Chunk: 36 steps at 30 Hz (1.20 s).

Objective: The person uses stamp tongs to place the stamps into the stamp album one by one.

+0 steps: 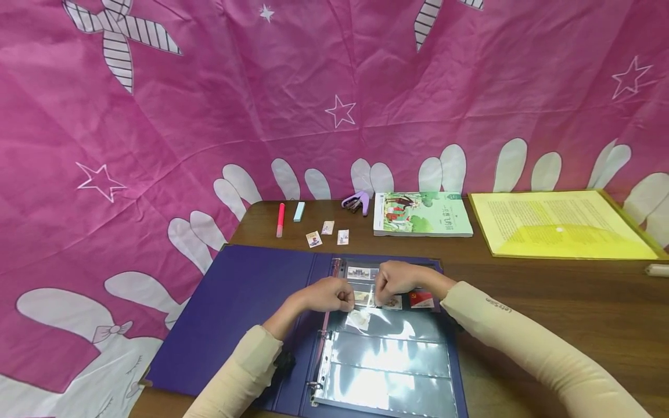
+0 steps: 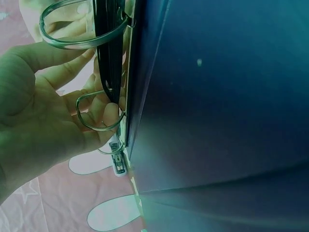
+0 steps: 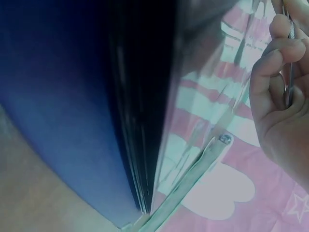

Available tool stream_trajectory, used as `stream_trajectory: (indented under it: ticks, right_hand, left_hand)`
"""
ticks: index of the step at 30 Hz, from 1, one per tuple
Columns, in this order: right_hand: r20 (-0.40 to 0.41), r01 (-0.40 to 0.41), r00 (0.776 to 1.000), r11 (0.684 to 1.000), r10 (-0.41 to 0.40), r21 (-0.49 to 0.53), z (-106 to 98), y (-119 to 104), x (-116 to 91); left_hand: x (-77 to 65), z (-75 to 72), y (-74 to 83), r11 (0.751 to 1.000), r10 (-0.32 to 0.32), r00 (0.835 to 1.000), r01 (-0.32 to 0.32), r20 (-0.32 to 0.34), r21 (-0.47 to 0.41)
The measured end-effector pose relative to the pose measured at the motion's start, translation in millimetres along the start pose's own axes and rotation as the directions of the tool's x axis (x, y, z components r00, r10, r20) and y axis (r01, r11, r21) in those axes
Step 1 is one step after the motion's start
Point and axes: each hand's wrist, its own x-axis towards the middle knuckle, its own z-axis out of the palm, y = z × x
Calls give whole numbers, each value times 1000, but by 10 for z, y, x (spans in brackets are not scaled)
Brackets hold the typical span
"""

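Observation:
A purple ring-binder stamp album (image 1: pixel 235 302) lies open, its black page (image 1: pixel 340 348) fitted with clear pocket strips. My left hand (image 1: pixel 329 295) is over the page's left side, thumb and fingers curled at a clear pocket; its fingertips are partly hidden behind the metal rings (image 2: pixel 79 41) in the left wrist view. My right hand (image 1: pixel 394 281) bends over the upper rows and grips thin metal tweezers (image 3: pixel 289 72), whose tips are hidden. Below the hands sits a pale, tilted stamp (image 1: pixel 358 319). A building stamp (image 1: pixel 358 273) and a red stamp (image 1: pixel 421 299) are in the upper rows.
Behind the album lie several loose stamps (image 1: pixel 314 239), a pink pen (image 1: pixel 280 220), a light-blue strip (image 1: pixel 299 212) and a purple stapler (image 1: pixel 356 202). A green book (image 1: pixel 422 215) and yellow folder (image 1: pixel 564 226) lie at back right. A pink curtain (image 1: pixel 313 69) hangs behind.

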Motion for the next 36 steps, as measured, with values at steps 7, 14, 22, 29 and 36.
stream_trajectory:
  ticks: [7, 14, 22, 29, 36]
  right_hand:
    - [-3, 2, 1000, 1000, -2, -7, 29, 6, 40]
    - [3, -28, 1000, 998, 28, -59, 12, -53, 92]
    - [6, -8, 1000, 996, 9, -89, 23, -64, 97]
    - [-21, 4, 1000, 997, -6, -79, 35, -45, 60]
    - [-18, -11, 1000, 1000, 11, -3, 61, -11, 41]
  left_hand:
    - [-6, -7, 12, 1000, 0, 1000, 0, 5, 2]
    - [-13, -5, 28, 1000, -1, 1000, 1, 0, 8]
    - [-10, 1, 29, 1000, -5, 1000, 5, -6, 12]
    - [-12, 0, 41, 1000, -9, 1000, 9, -11, 29]
    - [-9, 3, 41, 999, -8, 1000, 9, -18, 51]
